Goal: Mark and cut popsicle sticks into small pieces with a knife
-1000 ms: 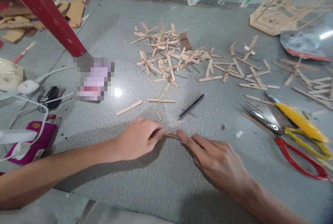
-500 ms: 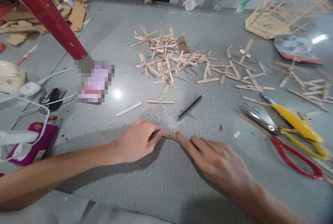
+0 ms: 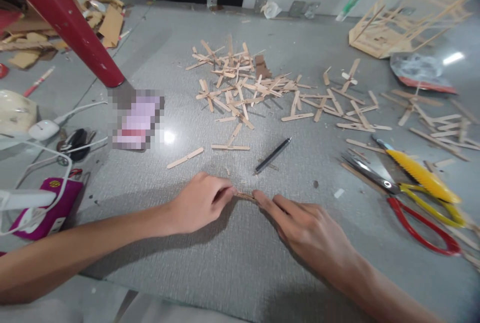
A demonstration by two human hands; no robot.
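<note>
A short wooden stick piece (image 3: 245,196) lies on the grey table (image 3: 232,263) between my hands. My left hand (image 3: 200,202) is curled, its fingertips pinching the stick's left end. My right hand (image 3: 305,230) lies low on the table, its fingertips pressed on the stick's right end. A black pen (image 3: 273,155) lies just beyond them. A pile of wooden craft sticks (image 3: 243,80) is spread further back.
Red-handled scissors (image 3: 401,195) and a yellow tool (image 3: 423,175) lie at the right. More sticks (image 3: 438,125) and a stick-built frame (image 3: 405,20) are at the back right. A red pole (image 3: 71,28), cables, a white mouse (image 3: 44,128) and a purple box (image 3: 48,213) crowd the left.
Both hands stay on the stick piece; the view has shifted slightly, nothing else visibly moved.
</note>
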